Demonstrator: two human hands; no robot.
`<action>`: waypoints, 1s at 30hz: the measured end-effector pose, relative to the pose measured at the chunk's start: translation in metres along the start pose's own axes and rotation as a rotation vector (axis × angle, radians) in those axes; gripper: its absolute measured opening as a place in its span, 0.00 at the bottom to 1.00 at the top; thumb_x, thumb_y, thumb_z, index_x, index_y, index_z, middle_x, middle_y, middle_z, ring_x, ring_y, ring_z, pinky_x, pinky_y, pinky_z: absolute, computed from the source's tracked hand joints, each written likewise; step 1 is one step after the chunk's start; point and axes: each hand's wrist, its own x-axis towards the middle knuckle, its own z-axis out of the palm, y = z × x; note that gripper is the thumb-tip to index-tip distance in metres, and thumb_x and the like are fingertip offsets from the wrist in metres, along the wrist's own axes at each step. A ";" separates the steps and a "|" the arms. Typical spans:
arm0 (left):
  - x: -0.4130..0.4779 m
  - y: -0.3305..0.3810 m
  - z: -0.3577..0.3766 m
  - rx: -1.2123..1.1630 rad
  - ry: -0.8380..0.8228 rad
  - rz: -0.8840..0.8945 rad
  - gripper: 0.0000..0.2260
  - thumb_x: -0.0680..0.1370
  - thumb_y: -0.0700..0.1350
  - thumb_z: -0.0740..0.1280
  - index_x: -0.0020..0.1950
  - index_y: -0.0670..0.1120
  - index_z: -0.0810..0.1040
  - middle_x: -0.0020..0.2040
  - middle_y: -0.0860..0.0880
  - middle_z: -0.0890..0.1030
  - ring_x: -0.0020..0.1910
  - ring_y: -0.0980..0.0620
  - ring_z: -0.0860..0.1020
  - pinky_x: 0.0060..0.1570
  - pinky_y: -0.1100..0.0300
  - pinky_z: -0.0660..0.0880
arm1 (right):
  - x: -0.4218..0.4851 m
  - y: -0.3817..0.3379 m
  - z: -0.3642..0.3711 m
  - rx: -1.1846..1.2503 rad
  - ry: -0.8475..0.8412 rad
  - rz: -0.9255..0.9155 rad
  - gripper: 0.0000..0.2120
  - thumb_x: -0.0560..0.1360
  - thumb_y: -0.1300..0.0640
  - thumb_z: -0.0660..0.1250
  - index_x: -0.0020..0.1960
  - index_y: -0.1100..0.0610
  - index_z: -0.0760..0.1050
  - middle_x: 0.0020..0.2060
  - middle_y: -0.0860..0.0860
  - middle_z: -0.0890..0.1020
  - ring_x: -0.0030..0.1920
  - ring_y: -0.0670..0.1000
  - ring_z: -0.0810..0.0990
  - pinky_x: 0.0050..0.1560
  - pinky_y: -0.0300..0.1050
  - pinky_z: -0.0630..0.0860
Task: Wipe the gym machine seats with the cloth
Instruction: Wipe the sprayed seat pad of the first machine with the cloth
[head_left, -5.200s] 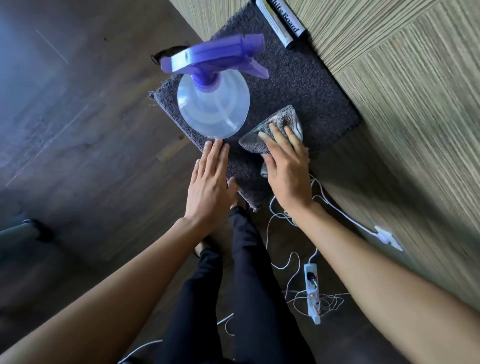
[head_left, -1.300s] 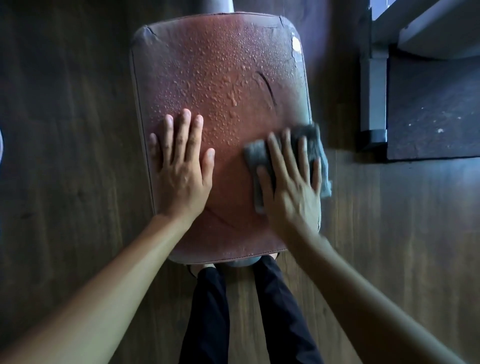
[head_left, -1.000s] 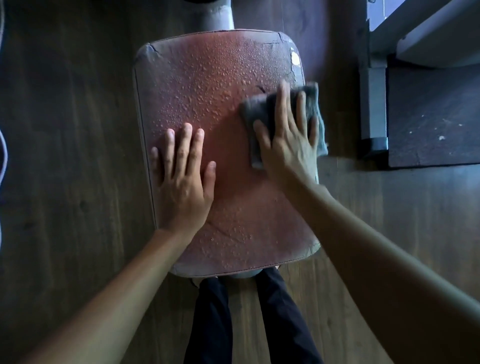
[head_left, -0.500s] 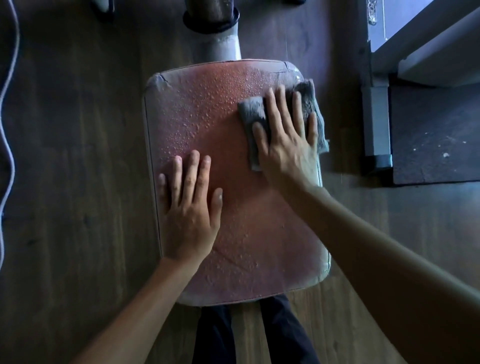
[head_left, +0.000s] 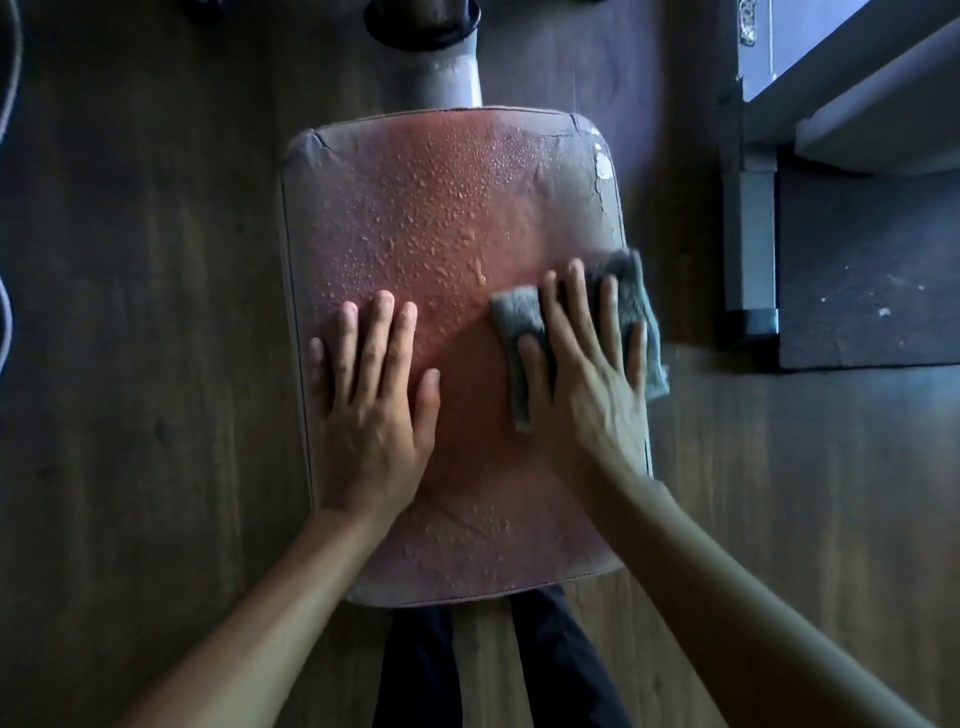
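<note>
A reddish-brown padded gym seat (head_left: 441, 208) fills the middle of the head view, beaded with water drops over its far half. Its cover is cracked and peeling at the far right corner. My left hand (head_left: 374, 395) rests flat on the seat's left half, fingers straight. My right hand (head_left: 587, 379) presses a grey cloth (head_left: 631, 291) flat against the seat's right edge, fingers spread over it. Part of the cloth hangs past the edge, and much of it is hidden under my palm.
A grey post (head_left: 447, 78) with a black collar carries the seat at its far end. To the right stands a grey machine frame (head_left: 748, 228) on a dark mat (head_left: 872, 270). Dark wood floor (head_left: 145, 364) surrounds the seat. A cable (head_left: 8, 312) runs along the left edge.
My right hand has drawn the cloth back toward me along the seat's right side, leaving the far right corner uncovered. My left hand has stayed flat in the same spot.
</note>
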 end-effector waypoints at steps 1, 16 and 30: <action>0.000 0.000 -0.001 0.000 -0.001 -0.001 0.24 0.83 0.53 0.55 0.78 0.47 0.59 0.79 0.48 0.59 0.79 0.45 0.54 0.75 0.40 0.54 | -0.016 0.005 0.000 -0.022 -0.038 0.010 0.27 0.83 0.42 0.47 0.80 0.44 0.49 0.80 0.41 0.46 0.80 0.47 0.40 0.79 0.56 0.41; 0.001 0.001 -0.002 0.015 0.011 -0.001 0.24 0.83 0.53 0.55 0.78 0.47 0.60 0.79 0.48 0.60 0.79 0.45 0.54 0.75 0.41 0.54 | 0.030 0.007 -0.009 -0.009 -0.077 -0.025 0.26 0.83 0.43 0.48 0.80 0.44 0.50 0.80 0.42 0.46 0.80 0.50 0.39 0.79 0.59 0.42; 0.003 0.003 -0.004 -0.029 -0.002 -0.060 0.27 0.82 0.54 0.56 0.78 0.43 0.59 0.79 0.45 0.57 0.79 0.46 0.54 0.76 0.43 0.54 | 0.083 -0.008 0.002 -0.087 0.152 0.070 0.35 0.81 0.39 0.46 0.81 0.56 0.46 0.81 0.54 0.49 0.81 0.55 0.46 0.79 0.58 0.47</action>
